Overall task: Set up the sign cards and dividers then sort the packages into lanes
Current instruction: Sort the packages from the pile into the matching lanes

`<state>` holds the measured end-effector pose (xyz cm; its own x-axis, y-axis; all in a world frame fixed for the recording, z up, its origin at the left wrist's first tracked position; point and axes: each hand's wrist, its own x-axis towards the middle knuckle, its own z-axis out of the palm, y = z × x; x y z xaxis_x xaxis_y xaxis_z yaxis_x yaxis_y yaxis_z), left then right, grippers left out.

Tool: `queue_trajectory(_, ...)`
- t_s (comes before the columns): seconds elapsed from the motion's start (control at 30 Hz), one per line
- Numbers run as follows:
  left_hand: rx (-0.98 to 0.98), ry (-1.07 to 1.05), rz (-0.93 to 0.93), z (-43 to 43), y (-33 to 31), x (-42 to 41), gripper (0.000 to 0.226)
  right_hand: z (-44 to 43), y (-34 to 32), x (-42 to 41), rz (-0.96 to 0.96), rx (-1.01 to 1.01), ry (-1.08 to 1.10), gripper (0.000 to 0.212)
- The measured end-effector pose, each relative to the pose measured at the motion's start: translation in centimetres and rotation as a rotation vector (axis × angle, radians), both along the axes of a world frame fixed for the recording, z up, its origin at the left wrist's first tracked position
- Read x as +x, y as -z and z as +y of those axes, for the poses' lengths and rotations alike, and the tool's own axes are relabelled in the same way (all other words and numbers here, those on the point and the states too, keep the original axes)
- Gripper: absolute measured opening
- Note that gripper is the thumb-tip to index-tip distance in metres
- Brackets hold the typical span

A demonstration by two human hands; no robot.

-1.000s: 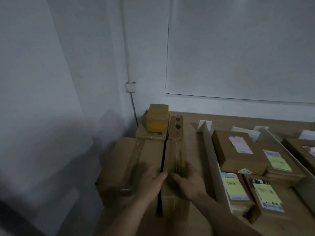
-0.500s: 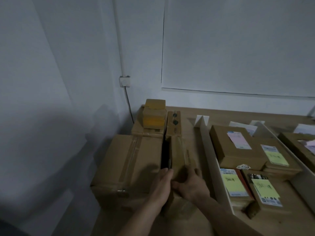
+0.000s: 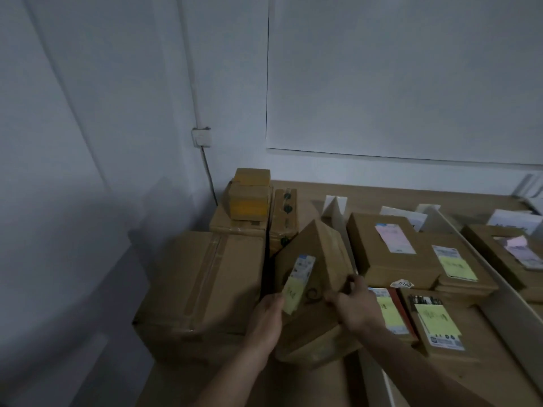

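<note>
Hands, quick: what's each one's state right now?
Left hand: open, pressed flat against the tilted box.
Right hand: closed, gripping the same box's edge.

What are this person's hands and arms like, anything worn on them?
The left hand and right hand are bare: no gloves, and no rings that I can make out in the dim light. The left forearm and right forearm are bare too: no sleeve, watch or band shows before the picture's edge.
</note>
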<state>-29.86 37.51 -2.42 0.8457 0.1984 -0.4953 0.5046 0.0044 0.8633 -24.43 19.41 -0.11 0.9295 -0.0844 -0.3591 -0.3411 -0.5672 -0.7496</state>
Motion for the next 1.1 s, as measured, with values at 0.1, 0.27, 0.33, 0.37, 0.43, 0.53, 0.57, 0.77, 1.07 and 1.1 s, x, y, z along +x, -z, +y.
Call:
queue_trajectory(0.1, 0.017, -0.022, -0.049, -0.4, -0.2, 0.6, 0.036, -1.5, -2.4, 0.5, -0.058, 0.121, 0.079, 0.091)
queue_trajectory(0.27, 0.078, -0.065, -0.141, -1.4, -3.1, 1.3, 0.039, -3.9, -4.9, 1.3, -0.100, 0.287, 0.127, 0.076)
queue_trajectory(0.33, 0.124, -0.084, -0.145, -1.6, -3.8, 1.7, 0.037, -4.3, -5.5, 1.6, -0.113, 0.353, 0.123, 0.082)
queue_trajectory(0.37, 0.137, -0.085, -0.147, -1.6, -4.1, 1.9, 0.039, -4.3, -5.8, 1.5, -0.117, 0.382, 0.122, 0.085)
queue_trajectory(0.43, 0.151, -0.091, -0.159, -1.7, -4.4, 2.1, 0.041, -4.3, -6.3, 1.5, -0.122, 0.418, 0.089, 0.083)
queue_trajectory(0.53, 0.146, -0.152, -0.218, -1.2, -5.0, 2.2, 0.037, -4.1, -6.0, 1.7, -0.132, 0.444, 0.048, 0.085)
queue_trajectory(0.57, 0.152, -0.175, -0.247, -0.9, -5.1, 2.1, 0.033, -3.9, -5.6, 1.9, -0.128, 0.466, 0.049, 0.089)
queue_trajectory(0.77, 0.178, -0.292, -0.329, 2.0, -5.5, 0.9, 0.014, -1.2, -3.3, 2.0, -0.067, 0.590, 0.024, 0.081)
queue_trajectory(1.07, 0.260, -0.377, -0.264, 7.9, -4.2, -1.3, 0.010, 5.6, 0.0, 0.7, 0.134, 0.611, -0.045, 0.045)
queue_trajectory(1.1, 0.258, -0.369, -0.251, 8.3, -4.3, -1.4, 0.012, 6.2, 0.4, 0.7, 0.130, 0.624, -0.044, 0.053)
